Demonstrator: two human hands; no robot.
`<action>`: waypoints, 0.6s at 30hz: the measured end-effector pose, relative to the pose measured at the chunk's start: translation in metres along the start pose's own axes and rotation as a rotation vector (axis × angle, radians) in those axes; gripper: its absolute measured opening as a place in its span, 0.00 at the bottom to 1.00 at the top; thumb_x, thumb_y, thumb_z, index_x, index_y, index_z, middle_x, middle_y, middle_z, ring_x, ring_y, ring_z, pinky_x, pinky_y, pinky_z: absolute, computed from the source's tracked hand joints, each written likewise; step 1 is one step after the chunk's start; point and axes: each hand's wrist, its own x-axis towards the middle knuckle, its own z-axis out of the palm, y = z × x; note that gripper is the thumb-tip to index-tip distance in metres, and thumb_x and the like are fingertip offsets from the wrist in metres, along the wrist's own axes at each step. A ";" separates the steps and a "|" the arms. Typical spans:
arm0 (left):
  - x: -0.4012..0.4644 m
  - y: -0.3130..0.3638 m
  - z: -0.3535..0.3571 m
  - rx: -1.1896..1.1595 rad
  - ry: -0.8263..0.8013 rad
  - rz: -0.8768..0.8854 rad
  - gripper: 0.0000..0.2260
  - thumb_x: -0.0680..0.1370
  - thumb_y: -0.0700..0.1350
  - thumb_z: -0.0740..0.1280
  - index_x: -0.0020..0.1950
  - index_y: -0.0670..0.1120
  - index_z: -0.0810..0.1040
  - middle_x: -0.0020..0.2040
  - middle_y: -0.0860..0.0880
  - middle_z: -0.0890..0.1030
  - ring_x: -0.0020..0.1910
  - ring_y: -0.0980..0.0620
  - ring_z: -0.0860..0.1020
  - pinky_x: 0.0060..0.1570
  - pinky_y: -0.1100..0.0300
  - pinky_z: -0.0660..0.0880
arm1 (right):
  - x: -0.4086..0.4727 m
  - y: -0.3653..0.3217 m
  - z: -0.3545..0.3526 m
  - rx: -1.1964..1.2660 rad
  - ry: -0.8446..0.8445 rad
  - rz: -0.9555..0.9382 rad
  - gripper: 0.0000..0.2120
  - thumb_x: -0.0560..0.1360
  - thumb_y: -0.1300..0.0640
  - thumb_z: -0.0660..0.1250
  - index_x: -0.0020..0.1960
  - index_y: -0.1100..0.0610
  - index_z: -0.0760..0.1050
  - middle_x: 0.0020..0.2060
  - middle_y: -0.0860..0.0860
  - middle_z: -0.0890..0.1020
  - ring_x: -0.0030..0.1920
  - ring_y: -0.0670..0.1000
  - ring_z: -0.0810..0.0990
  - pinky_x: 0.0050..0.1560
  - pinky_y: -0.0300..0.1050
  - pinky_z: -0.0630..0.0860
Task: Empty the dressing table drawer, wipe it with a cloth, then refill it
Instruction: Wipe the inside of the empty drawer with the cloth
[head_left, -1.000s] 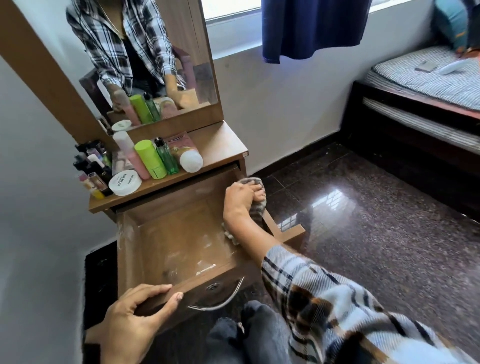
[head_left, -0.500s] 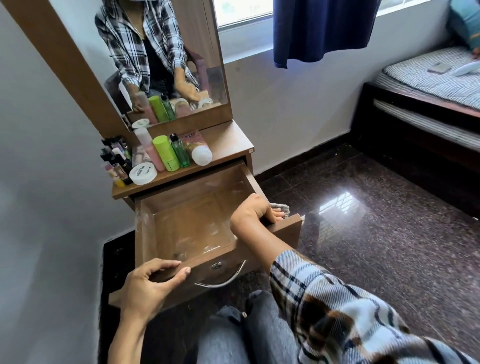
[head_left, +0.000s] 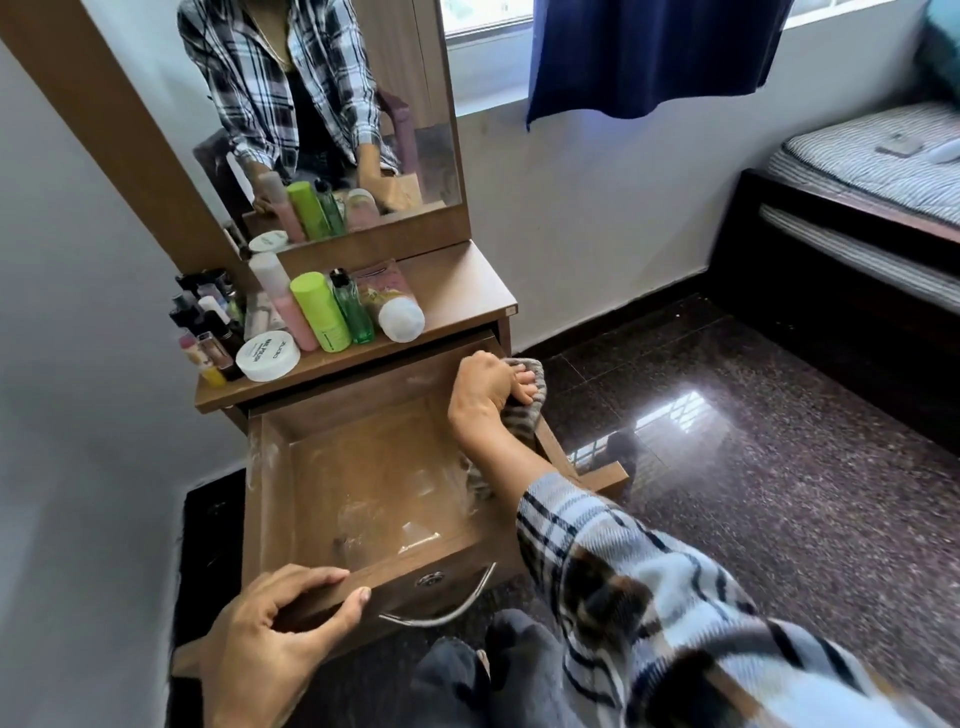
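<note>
An emptied drawer (head_left: 363, 493) is being wiped along its right wall.
The cloth (head_left: 524, 410) is clamped in the right hand (head_left: 485, 397); the left hand (head_left: 270, 639), closed on the front edge, steadies it. Bottles (head_left: 317, 312) wait on the surface (head_left: 462, 291).

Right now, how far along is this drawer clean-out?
Emptying looks done: the drawer is bare and the bottles stand on the tabletop. Wiping is in hand: the right hand presses the cloth on the drawer's right wall while the left hand grips its front. Dusty smears remain; refilling is left.
</note>
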 end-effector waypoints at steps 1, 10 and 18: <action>0.000 0.000 0.000 0.007 0.007 0.003 0.17 0.55 0.64 0.70 0.39 0.59 0.82 0.36 0.58 0.81 0.38 0.60 0.78 0.41 0.63 0.73 | 0.000 0.002 -0.010 -0.021 0.070 -0.047 0.17 0.77 0.72 0.54 0.63 0.72 0.71 0.57 0.67 0.78 0.55 0.69 0.78 0.44 0.61 0.80; 0.000 -0.006 0.002 0.065 -0.003 -0.003 0.17 0.55 0.66 0.69 0.40 0.62 0.81 0.41 0.61 0.80 0.40 0.61 0.77 0.42 0.63 0.73 | -0.002 0.028 -0.029 0.130 0.371 -0.346 0.15 0.77 0.70 0.56 0.56 0.61 0.79 0.53 0.55 0.82 0.54 0.55 0.81 0.43 0.45 0.76; 0.001 -0.003 0.001 0.045 -0.005 0.000 0.18 0.56 0.67 0.69 0.41 0.62 0.81 0.40 0.60 0.81 0.40 0.62 0.78 0.42 0.64 0.73 | -0.032 0.046 -0.012 -0.059 0.308 -0.314 0.16 0.78 0.70 0.55 0.62 0.64 0.75 0.57 0.58 0.79 0.57 0.58 0.79 0.40 0.52 0.80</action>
